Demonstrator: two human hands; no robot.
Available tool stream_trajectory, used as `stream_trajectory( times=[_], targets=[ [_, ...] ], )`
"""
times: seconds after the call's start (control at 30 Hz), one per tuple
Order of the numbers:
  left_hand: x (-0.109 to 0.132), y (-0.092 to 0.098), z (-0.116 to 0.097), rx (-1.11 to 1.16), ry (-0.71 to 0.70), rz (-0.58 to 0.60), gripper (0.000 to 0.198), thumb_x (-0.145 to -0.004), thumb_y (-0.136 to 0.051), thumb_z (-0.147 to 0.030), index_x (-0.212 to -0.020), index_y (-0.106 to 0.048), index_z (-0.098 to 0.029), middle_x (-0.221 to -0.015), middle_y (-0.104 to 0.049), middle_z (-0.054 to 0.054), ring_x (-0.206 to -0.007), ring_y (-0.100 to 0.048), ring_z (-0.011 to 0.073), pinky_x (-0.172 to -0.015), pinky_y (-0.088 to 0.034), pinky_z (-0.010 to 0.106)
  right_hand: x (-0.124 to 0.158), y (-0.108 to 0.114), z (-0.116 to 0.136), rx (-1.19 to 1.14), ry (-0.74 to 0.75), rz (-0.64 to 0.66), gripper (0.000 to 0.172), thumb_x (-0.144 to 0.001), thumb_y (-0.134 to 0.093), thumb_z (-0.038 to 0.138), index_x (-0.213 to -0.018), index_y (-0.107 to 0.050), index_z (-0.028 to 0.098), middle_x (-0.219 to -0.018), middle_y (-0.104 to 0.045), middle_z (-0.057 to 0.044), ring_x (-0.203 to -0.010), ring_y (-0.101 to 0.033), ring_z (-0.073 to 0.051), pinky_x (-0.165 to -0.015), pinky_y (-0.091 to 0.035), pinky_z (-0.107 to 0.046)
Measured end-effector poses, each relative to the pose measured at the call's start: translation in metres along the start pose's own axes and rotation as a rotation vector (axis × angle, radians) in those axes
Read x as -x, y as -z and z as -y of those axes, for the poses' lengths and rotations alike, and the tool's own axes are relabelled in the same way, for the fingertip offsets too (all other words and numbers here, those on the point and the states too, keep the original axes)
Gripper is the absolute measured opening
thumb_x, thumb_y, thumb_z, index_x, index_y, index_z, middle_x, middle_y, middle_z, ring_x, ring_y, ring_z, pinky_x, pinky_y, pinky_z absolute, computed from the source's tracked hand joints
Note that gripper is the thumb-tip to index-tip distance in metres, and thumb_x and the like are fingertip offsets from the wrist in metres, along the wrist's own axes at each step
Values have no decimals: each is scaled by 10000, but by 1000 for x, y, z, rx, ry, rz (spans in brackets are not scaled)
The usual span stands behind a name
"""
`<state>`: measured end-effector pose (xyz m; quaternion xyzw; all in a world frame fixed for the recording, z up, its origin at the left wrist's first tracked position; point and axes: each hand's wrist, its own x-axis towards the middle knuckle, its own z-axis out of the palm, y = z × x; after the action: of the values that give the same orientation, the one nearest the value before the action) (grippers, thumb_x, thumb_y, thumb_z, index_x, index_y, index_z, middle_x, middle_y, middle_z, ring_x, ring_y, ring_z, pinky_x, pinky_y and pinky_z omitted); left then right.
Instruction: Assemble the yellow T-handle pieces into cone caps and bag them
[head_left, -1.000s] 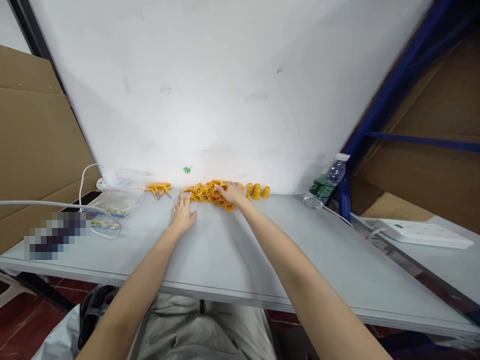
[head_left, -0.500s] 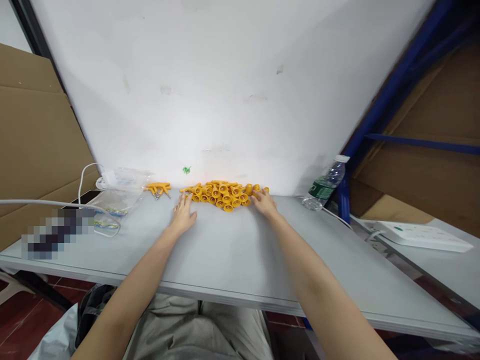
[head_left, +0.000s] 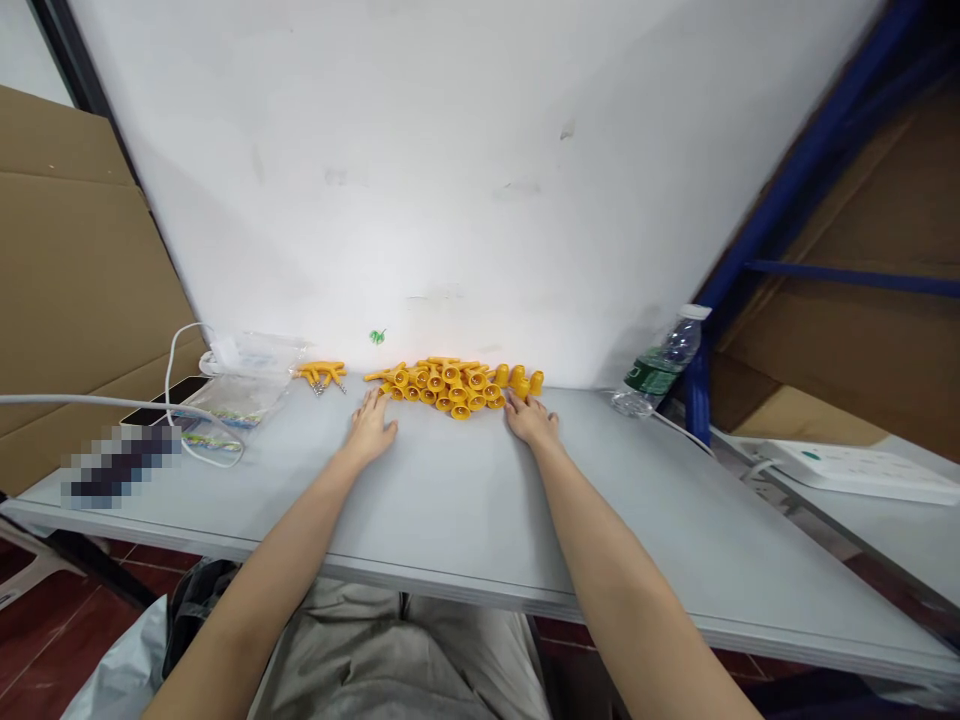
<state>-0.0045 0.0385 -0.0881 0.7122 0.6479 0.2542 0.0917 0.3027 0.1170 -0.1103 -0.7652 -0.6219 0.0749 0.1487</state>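
A heap of small yellow cup-ended pieces (head_left: 457,394) lies against the white wall, many with their round openings toward me. At the left end of the heap, my left hand (head_left: 370,428) rests on the table with its fingers stretched out and spread. My right hand (head_left: 532,419) lies at the right end, fingers extended beside the pieces; neither hand holds anything. Just beyond my right fingertips stand a few yellow caps (head_left: 519,379). Farther left are several orange-yellow forked pieces (head_left: 321,372) with metal screw ends.
Clear plastic bags (head_left: 247,398), a white cable (head_left: 112,402) and a dark phone (head_left: 150,405) lie at the left. A water bottle (head_left: 660,365) leans on the right. Beyond it sits a white power strip (head_left: 862,470). A cardboard sheet (head_left: 67,290) stands on the left.
My right hand has drawn back slightly toward me, uncovering the yellow caps at the heap's right end. My left hand stays by the heap. The view has shifted slightly.
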Motion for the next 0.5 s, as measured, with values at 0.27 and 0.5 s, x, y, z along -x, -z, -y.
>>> stream_trajectory(
  times=[0.27,0.5],
  targets=[
    [-33,16,22,-19,263,-138,408,-883,-448,-202,-1280,-538,-183,-1351,-561,148,-1225,-538,287,-1051,-346,499,17,-5,-4,-257,-67,-277,434,-872,-472,377,-1258,-563,202,-1199,-571,-168,-1149,-520,-304,-991,-358,-478],
    [-80,39,74,-337,237,-155,503,-844,-388,-94,-1309,-554,-194,-1378,-505,176,-1318,-399,321,-1070,-256,549,17,0,-3,-523,-72,-487,377,-896,-308,377,-1151,-517,194,-1129,-568,-143,-1095,-525,-283,-964,-340,-486]
  ],
)
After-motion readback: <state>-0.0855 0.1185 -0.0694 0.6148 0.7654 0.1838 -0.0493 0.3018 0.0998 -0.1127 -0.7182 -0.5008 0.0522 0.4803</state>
